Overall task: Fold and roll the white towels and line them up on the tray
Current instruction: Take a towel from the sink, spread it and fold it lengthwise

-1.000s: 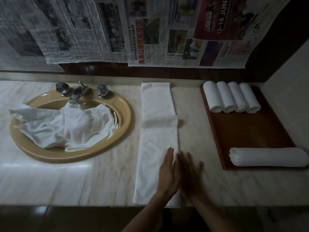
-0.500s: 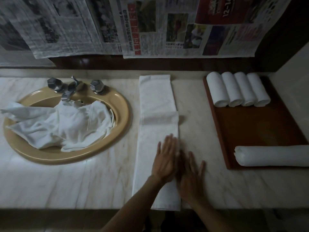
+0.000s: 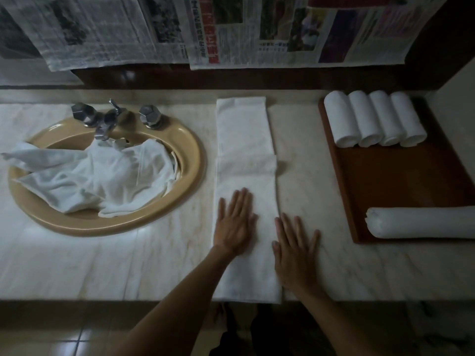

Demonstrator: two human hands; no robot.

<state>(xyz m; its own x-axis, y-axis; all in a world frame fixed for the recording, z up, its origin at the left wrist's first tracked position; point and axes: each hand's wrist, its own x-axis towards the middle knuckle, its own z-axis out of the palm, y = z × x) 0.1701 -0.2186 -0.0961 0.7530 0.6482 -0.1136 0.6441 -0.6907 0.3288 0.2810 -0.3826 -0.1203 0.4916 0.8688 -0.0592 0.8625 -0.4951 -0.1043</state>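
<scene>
Folded towel (image 3: pixel 246 191) on marble counter (image 3: pixel 102 265), both hands flat, left hand (image 3: pixel 235 224) on it, right hand (image 3: pixel 295 250) beside, newspapers (image 3: pixel 231 29) on wall

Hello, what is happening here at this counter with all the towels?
A person is preparing white towels at a marble counter. One towel, the folded towel, lies as a long strip; the left hand rests flat on it, and the right hand lies flat at its right edge, partly on the counter. It is not yet rolled. Four rolled towels stand side by side on the wooden tray, with a longer roll near its front. More loose towels wait in the sink.
</scene>
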